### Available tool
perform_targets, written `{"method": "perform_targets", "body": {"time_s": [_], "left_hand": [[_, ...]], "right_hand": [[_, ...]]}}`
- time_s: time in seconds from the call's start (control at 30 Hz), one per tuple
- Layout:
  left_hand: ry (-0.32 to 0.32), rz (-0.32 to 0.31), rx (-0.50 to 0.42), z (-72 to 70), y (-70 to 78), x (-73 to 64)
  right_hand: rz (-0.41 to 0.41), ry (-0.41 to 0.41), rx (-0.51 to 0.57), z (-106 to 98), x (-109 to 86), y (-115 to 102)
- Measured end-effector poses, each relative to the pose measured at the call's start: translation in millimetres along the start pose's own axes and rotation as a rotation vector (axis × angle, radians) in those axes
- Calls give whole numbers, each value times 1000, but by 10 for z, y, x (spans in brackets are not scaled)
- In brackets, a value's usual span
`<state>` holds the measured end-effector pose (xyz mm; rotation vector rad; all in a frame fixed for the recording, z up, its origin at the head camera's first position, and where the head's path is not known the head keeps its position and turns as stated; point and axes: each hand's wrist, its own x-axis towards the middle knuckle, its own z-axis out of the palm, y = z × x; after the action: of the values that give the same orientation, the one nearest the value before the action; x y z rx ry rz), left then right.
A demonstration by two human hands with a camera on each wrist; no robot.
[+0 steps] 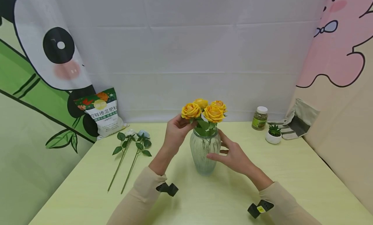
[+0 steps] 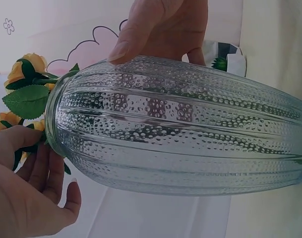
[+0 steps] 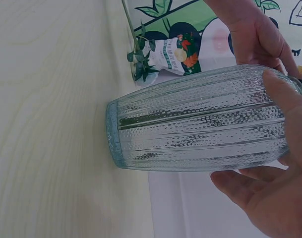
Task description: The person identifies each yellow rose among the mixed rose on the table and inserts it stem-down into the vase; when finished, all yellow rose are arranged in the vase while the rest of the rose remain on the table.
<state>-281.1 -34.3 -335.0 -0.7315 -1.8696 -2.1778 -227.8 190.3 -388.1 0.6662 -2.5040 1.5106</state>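
Observation:
A ribbed clear glass vase (image 1: pixel 205 155) stands upright on the table with several yellow roses (image 1: pixel 214 113) in its mouth. My left hand (image 1: pixel 178 131) is at the left of the rim, thumb and fingers pinching a yellow rose (image 1: pixel 191 110) just under its bloom. On the vase's right side, my right hand (image 1: pixel 237 155) grips the glass, thumb across the front and fingers round the far side. In the left wrist view, green leaves (image 2: pixel 27 100) spread over the vase mouth. The right wrist view shows the thumb (image 3: pixel 284 94) against the upper glass.
Two artificial roses, one white (image 1: pixel 129 132) and one pale blue (image 1: pixel 143 133), lie at left on the table (image 1: pixel 87 192). Behind them leans a fertilizer bag (image 1: pixel 106 118). A lidded jar (image 1: pixel 259 118), a small potted succulent (image 1: pixel 274 135) and a grey-green pouch with tools (image 1: pixel 301 119) are at back right.

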Motion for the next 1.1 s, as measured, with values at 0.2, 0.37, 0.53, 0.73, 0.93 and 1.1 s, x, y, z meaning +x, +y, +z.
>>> {"method": "perform_targets", "body": {"time_s": [0.2,0.37,0.53,0.73,0.93,1.1], "left_hand": [[74,-18,20,41,-41,32],[123,-69,35,76,-66,42],[148,-138,41,74,-86,56],[122,-207,37,54,-129,69],[106,-219,31,29,-188,74],[94,-242,67,-33,-295,93]], "right_hand": [[10,-2,-1,4,4,-9],[20,-6,-6,11,-1,-11],[32,-8,3,15,0,-23],[31,-12,13,22,-3,-31],[31,-26,-10,6,-7,1],[38,-108,-20,-36,-14,100]]}}
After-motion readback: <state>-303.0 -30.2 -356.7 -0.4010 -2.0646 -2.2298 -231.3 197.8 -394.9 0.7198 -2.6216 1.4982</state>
